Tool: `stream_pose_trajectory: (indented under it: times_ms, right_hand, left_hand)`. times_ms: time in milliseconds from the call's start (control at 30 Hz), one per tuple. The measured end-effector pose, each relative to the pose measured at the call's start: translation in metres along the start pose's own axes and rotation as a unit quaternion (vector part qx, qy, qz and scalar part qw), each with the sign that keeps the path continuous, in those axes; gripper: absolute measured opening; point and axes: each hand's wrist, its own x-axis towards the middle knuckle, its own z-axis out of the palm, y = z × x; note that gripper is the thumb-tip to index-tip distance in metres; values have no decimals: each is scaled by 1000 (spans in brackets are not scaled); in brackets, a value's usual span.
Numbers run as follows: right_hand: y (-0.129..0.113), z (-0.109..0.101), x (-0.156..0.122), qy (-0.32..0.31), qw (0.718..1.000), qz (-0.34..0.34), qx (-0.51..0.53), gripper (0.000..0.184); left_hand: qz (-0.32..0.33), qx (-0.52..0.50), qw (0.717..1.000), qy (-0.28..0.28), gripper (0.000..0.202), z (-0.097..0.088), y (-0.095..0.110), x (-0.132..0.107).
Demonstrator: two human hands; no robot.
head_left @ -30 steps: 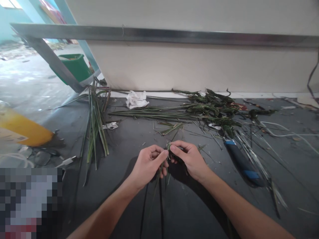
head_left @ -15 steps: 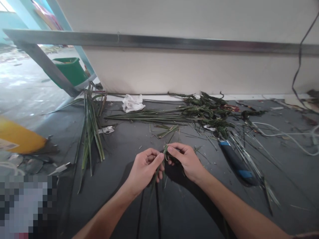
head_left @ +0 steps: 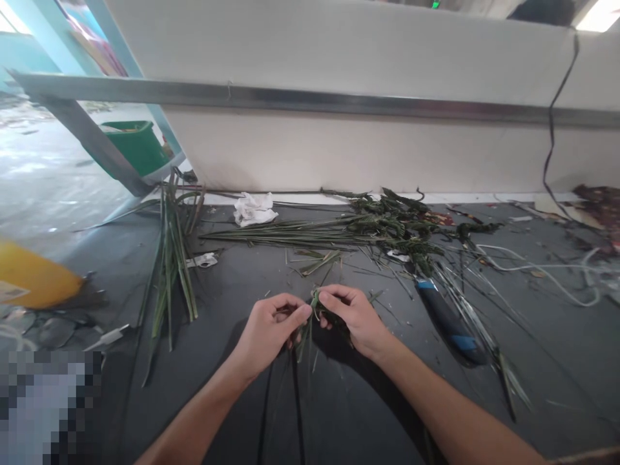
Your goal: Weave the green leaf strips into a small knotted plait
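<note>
A thin green leaf strip (head_left: 314,302), folded into a tiny knot up top with loose ends trailing down, is pinched between the left hand (head_left: 269,330) and right hand (head_left: 352,316), just above the dark worktop (head_left: 232,290).

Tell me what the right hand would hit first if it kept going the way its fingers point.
The right hand points leftward at the green leaf strip it already pinches; just past that it would likely meet the left hand, whose fingertips sit almost against it. Depth is hard to judge.
</note>
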Motion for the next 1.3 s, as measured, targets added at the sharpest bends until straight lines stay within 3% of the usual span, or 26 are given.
stream_pose_trajectory:
  times_ms: [600,967,1300]
  right_hand:
    - [0,0,-2,-12,1000,-12,-17,29]
    - [1,1,-3,6,999,-16,-33,29]
    - [-1,2,-3,9,999,-11,-36,31]
  left_hand:
    - [-15,-56,998,-38,31,-1,2,-2]
    - [-2,17,1000,-25,31,-1,5,-3]
    - [-17,62,995,-79,32,-9,5,-2]
